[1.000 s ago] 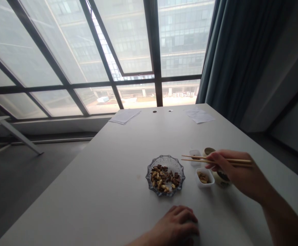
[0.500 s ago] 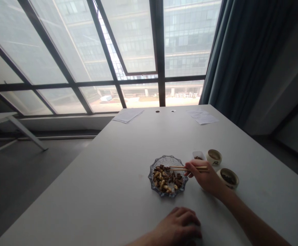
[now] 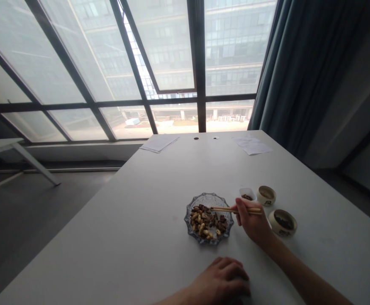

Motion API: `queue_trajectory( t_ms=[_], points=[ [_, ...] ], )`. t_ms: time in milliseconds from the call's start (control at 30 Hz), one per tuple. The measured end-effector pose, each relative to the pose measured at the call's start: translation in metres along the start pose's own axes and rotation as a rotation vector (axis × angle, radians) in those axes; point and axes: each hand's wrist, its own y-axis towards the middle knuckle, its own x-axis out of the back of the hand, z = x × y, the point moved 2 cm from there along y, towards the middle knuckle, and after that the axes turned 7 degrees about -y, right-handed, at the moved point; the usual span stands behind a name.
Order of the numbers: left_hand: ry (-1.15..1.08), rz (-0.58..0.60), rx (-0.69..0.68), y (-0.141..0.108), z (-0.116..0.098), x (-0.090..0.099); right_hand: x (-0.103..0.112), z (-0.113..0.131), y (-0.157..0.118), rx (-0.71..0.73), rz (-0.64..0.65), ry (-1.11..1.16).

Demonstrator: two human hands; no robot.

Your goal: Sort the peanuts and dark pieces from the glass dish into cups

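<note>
My right hand (image 3: 251,220) is closed around a pair of wooden chopsticks (image 3: 226,209), held nearly level. Their tips are at the dark pieces along the back of the heap in a scalloped clear glass bowl (image 3: 208,242). Whether they pinch a piece is too small to tell. In that bowl lie peanuts in the shell (image 3: 200,226) and brown, dark pieces (image 3: 221,221) that look like seeds or nuts. Nearer to me, my left hand (image 3: 224,277) rests palm down on the table with loosely bent fingers; I see nothing held, though its underside is hidden.
Beyond my right hand stand a small white dish (image 3: 251,191) with brown bits, a cream pot (image 3: 269,200), and another cream pot (image 3: 288,231) with dark contents. Papers (image 3: 159,143) lie at the white table's (image 3: 124,224) far left, more sheets (image 3: 253,145) at far right.
My right hand has drawn slightly to the right, its fingers more upright, and the chopsticks have shifted a little with it. The left hand stays in place.
</note>
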Motion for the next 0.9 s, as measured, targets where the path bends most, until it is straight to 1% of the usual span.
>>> queue_trajectory(
  t_ms=[100, 200, 300, 400, 467, 533, 633, 700, 833, 900],
  points=[
    [0.008, -0.005, -0.011, 0.0, 0.0, 0.001, 0.007, 0.005, 0.001, 0.015, -0.035, 0.01],
    [0.014, 0.0, -0.007, 0.0, -0.001, 0.001, 0.023, 0.018, 0.001, 0.055, -0.097, 0.015],
    [0.01, -0.01, -0.01, 0.0, 0.0, -0.001, 0.049, 0.036, -0.001, 0.067, -0.187, -0.011],
    [0.002, -0.006, -0.005, 0.0, 0.0, -0.002, 0.079, 0.05, -0.003, 0.103, -0.301, -0.121],
    [0.003, 0.006, 0.002, 0.0, -0.001, -0.001, 0.095, 0.055, -0.001, 0.122, -0.334, -0.212],
    [0.014, 0.023, 0.012, 0.0, -0.002, 0.001, 0.106, 0.054, 0.002, 0.124, -0.336, -0.295],
    [0.024, 0.036, 0.017, 0.001, -0.003, 0.003, 0.113, 0.046, 0.008, 0.107, -0.297, -0.373],
    [0.028, 0.033, 0.017, 0.001, -0.004, 0.003, 0.114, 0.042, 0.011, 0.088, -0.269, -0.37],
    [0.049, 0.06, 0.029, 0.001, -0.004, 0.003, 0.108, 0.041, 0.01, 0.02, -0.234, -0.262],
    [0.052, 0.059, 0.032, 0.001, -0.004, 0.002, 0.098, 0.042, 0.008, -0.013, -0.162, -0.159]
  ],
)
